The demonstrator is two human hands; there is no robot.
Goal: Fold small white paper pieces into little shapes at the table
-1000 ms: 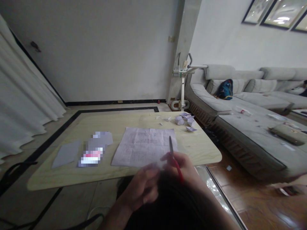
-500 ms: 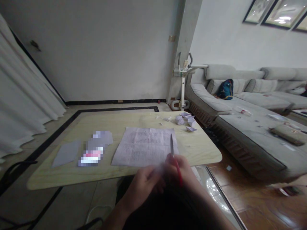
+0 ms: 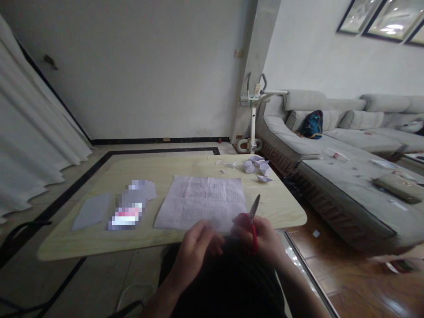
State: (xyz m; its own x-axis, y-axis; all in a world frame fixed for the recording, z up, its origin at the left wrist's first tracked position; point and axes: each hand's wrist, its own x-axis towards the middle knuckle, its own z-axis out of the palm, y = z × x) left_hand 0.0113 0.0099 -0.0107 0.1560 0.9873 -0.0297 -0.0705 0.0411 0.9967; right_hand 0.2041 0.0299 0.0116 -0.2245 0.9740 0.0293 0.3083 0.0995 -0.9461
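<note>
My right hand (image 3: 265, 236) is closed round a pair of scissors with red handles (image 3: 254, 238), their metal blades pointing up and slightly right. To its left, my left hand (image 3: 194, 249) hovers at the table's near edge, thumb and fingers bent together. A faint pale blur shows at its fingertips; what it is, I cannot make out. Just beyond both hands a creased, printed sheet of paper (image 3: 202, 201) lies flat on the pale wooden table (image 3: 159, 243).
Several folded paper pieces (image 3: 264, 179) sit at the table's far right, beside small paper scraps (image 3: 231, 164). On the left lie a blank paper (image 3: 91, 212) and a pixelated item (image 3: 127, 216). A grey sofa (image 3: 347, 190) stands to the right, near white exercise equipment (image 3: 253, 119).
My hands have moved apart. The right one shifted right with the scissors, whose blades now lean right instead of pointing straight up. The left one moved slightly left.
</note>
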